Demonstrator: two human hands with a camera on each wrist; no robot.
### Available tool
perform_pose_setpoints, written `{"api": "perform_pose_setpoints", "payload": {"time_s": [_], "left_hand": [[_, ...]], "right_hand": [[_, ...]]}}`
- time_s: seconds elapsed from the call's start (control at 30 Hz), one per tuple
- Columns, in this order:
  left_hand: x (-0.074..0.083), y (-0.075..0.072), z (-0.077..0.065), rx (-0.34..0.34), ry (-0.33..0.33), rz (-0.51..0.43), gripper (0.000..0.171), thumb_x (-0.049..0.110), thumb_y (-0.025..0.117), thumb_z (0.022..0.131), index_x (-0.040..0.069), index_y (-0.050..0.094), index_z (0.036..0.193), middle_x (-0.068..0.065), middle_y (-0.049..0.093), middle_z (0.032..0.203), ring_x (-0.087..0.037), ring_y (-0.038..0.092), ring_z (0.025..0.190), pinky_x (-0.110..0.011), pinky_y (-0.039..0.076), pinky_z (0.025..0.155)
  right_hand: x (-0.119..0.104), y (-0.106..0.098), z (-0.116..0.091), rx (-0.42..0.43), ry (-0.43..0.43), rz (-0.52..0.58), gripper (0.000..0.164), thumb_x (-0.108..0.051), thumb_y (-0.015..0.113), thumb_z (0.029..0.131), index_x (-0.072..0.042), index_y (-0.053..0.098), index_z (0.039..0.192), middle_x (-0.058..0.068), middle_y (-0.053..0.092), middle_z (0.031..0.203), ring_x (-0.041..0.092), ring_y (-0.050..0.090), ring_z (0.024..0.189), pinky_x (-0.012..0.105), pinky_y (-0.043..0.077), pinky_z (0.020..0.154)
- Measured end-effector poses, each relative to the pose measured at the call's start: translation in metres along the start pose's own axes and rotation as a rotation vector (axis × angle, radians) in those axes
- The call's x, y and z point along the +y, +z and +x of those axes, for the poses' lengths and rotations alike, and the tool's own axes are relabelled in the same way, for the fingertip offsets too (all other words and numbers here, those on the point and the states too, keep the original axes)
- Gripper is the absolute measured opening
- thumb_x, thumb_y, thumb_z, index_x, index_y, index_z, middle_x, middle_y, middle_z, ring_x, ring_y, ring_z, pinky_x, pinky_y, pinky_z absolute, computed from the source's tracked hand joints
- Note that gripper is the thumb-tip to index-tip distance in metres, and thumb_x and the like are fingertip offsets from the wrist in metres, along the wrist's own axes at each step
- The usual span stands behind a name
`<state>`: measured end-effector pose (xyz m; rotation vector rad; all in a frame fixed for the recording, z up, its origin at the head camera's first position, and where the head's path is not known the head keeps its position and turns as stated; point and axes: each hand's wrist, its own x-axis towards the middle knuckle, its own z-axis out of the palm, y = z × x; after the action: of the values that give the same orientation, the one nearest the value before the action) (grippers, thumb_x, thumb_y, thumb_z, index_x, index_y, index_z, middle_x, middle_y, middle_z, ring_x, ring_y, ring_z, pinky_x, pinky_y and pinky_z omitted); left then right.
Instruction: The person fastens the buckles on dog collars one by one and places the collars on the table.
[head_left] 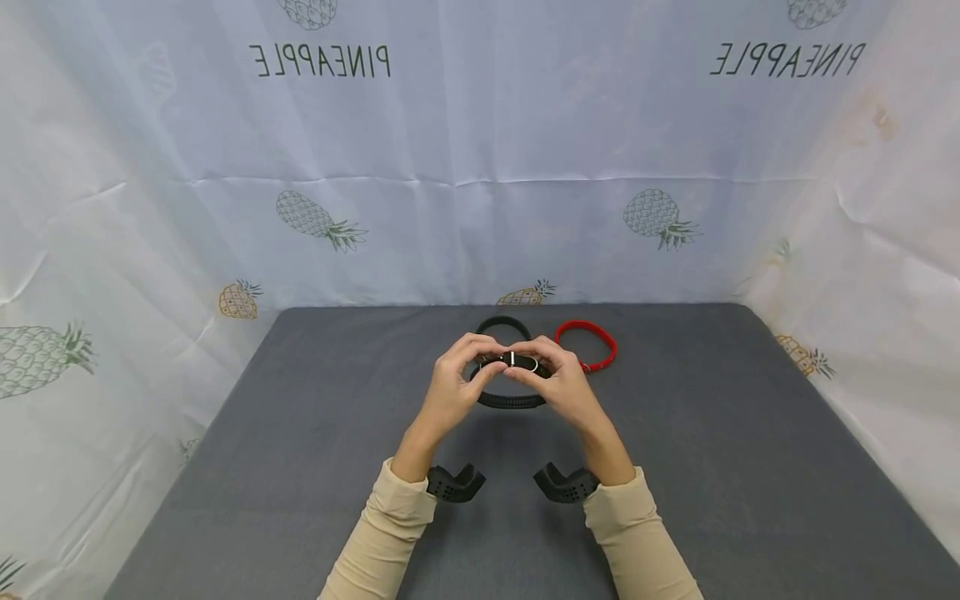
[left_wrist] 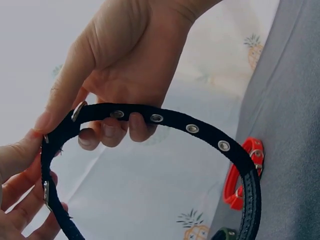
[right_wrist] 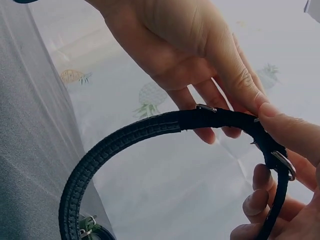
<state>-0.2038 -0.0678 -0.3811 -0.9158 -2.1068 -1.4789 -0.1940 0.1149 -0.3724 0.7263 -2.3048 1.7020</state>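
A black collar (left_wrist: 252,200), closed into a loop with metal eyelets, a buckle and a ring, is held up between both hands. In the head view my left hand (head_left: 450,390) pinches its left side near the buckle (head_left: 512,359). From the other side my right hand (head_left: 566,390) pinches the band, the two sets of fingertips meeting at the top of the loop. The left wrist view shows the left fingers (left_wrist: 107,131) behind the eyelet strip. The loop's ribbed part (right_wrist: 100,155) hangs toward the table.
Behind the hands lies a second dark collar (head_left: 504,320), partly hidden. To its right is a red collar (head_left: 603,336) on the grey table (head_left: 337,450). A pineapple-print curtain (head_left: 480,233) stands along the back and sides.
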Motion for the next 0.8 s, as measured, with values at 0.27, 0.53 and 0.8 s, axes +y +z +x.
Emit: {"api": "perform_pose_setpoints", "payload": {"time_s": [0.27,0.53,0.8], "left_hand": [[0.0001,0.0000,-0.0002,-0.018,0.007,0.007,0.018,0.002,0.065,0.088,0.000,0.066,0.106,-0.015,0.064,0.104,-0.024,0.061,0.094,-0.027,0.052,0.083],[-0.0011,-0.0019,0.0001,-0.029,-0.037,-0.002,0.019,0.002,0.062,0.091,-0.001,0.062,0.110,-0.016,0.061,0.108,-0.025,0.058,0.097,-0.031,0.051,0.085],[-0.0008,-0.0055,0.0015,-0.005,-0.031,-0.001,0.018,0.002,0.059,0.093,-0.004,0.061,0.109,-0.018,0.060,0.109,-0.028,0.059,0.099,-0.028,0.051,0.088]], "right_hand": [[0.0029,-0.0006,0.0006,-0.019,-0.002,0.004,0.027,-0.006,0.067,0.088,0.003,0.063,0.114,0.022,0.064,0.105,-0.005,0.058,0.088,0.018,0.049,0.074],[0.0041,-0.0006,0.0023,-0.035,0.029,0.014,0.028,-0.005,0.065,0.090,0.003,0.061,0.117,0.025,0.065,0.113,-0.004,0.059,0.088,0.018,0.050,0.079],[0.0046,-0.0024,0.0032,-0.040,0.051,0.022,0.029,-0.008,0.065,0.091,0.002,0.061,0.118,0.026,0.066,0.114,-0.004,0.061,0.089,0.020,0.051,0.079]]}}
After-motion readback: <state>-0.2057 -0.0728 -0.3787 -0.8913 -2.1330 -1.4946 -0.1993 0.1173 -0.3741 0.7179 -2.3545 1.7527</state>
